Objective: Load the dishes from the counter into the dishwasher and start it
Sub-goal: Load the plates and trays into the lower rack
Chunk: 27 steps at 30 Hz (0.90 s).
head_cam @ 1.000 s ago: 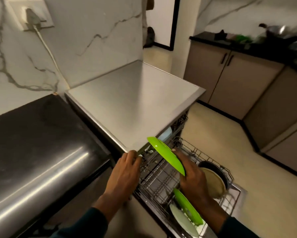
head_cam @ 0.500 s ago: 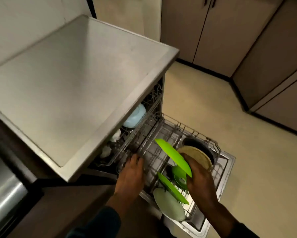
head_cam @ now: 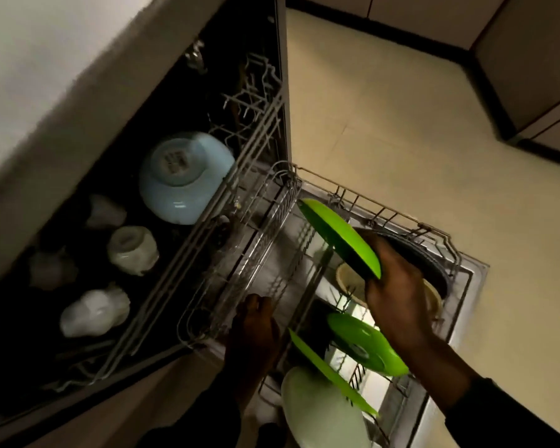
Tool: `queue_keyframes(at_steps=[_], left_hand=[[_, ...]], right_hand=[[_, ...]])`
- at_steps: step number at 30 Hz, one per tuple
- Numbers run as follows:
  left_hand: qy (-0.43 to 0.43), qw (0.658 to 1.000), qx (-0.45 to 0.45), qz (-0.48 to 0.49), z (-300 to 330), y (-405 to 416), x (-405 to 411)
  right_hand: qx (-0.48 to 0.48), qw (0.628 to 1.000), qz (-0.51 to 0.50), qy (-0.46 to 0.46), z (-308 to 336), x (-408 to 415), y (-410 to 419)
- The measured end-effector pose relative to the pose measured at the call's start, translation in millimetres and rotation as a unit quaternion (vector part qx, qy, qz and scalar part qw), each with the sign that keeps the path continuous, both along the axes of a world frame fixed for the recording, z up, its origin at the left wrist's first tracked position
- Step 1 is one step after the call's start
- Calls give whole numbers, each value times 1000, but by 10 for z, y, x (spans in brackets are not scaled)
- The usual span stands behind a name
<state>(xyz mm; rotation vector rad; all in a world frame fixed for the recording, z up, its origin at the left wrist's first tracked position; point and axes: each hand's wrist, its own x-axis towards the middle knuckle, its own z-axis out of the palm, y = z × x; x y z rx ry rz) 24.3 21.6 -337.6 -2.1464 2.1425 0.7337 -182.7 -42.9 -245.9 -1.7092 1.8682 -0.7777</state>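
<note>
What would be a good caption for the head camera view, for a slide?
Right hand holds a green plate over the lower rack; left hand grips the upper rack.

I'm seeing a bright green plate (head_cam: pixel 340 237), two more green plates (head_cam: pixel 366 347) racked near it, and a pale mint plate (head_cam: pixel 320 415) nearest. A light blue bowl (head_cam: pixel 184 176) is showing at left, above whitish cups (head_cam: pixel 133 250). The floor (head_cam: pixel 401 124) is looking cream.

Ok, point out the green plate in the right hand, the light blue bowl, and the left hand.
green plate (head_cam: pixel 340 237), head view, on its upper face.
light blue bowl (head_cam: pixel 188 179), head view, on its upturned base.
left hand (head_cam: pixel 256 331), head view, on its back.
</note>
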Motion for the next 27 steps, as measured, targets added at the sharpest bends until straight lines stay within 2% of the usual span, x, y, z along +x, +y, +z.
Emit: queue_keyframes(at_steps=[3, 8, 15, 19, 23, 27], left_hand=[[31, 999, -1, 17, -424, -287, -62], [53, 997, 8, 56, -1058, -730, -175], [63, 985, 145, 73, -1651, -749, -275], [21, 993, 105, 47, -1776, -612, -273], [9, 994, 105, 41, -1793, -622, -278], [11, 995, 73, 65, -1828, -616, -323]], right_hand=[[-41, 998, 41, 3, -382, -67, -377], [-47, 995, 92, -4, -955, -69, -911], [-60, 989, 132, -14, -1627, 64, -1372], [-71, 987, 144, -15, -1826, 192, -1564], [-62, 980, 183, 52, -1961, 340, -1743], [23, 964, 216, 153, -2120, 445, -1721]])
